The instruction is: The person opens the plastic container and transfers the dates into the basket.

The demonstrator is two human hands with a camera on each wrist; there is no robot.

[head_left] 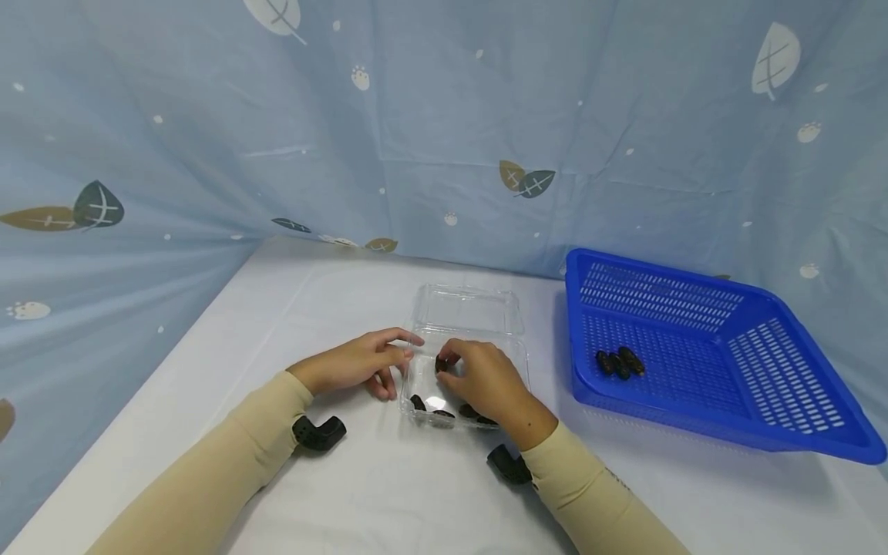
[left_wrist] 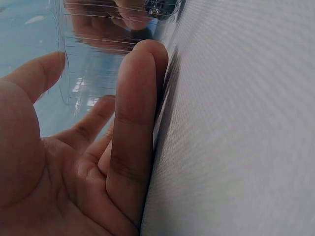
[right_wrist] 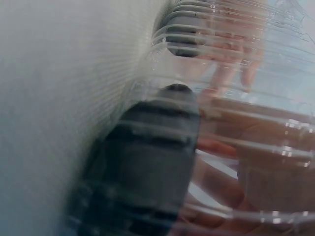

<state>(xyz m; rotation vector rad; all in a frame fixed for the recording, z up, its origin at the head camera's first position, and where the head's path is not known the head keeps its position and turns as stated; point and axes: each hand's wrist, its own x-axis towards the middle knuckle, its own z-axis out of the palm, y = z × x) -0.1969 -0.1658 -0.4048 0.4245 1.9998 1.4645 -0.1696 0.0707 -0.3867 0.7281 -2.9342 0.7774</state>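
A clear plastic clamshell box (head_left: pixel 468 310) stands on the white table with its lid folded back. My right hand (head_left: pixel 491 378) reaches into it and pinches a dark brown date (head_left: pixel 440 364) between thumb and fingers. Along the near side of the box lie several more dates (head_left: pixel 418 402). In the right wrist view a large dark date (right_wrist: pixel 152 152) shows through the ribbed clear wall, with fingers behind it. My left hand (head_left: pixel 364 362) rests at the box's left side, fingers loosely extended. The left wrist view has its fingertips right at the clear wall (left_wrist: pixel 88 64).
To the right stands a blue perforated plastic basket (head_left: pixel 683 275) with 3 dates (head_left: pixel 620 362) near its left end. A blue leaf-patterned cloth (head_left: pixel 444 139) hangs behind the table. Black devices (head_left: pixel 319 433) are strapped at both wrists.
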